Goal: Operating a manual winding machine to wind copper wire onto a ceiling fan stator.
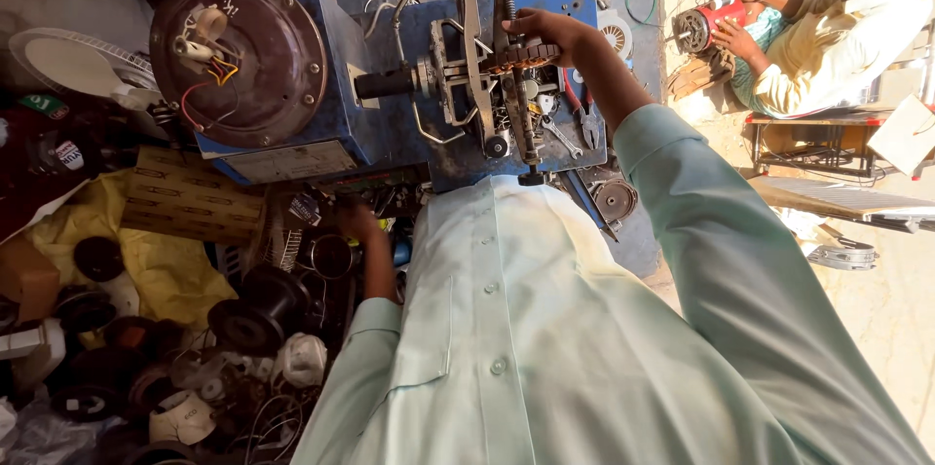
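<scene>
Round brown metal motor housing (239, 56) with coloured wires upper left; crumpled yellow plastic sheet (170, 270) below; black spool (258, 314) nearby.

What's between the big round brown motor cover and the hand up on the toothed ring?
In the head view, a black cylindrical handle and metal clamp frame lie between round brown motor cover and right hand on toothed metal ring.
</scene>
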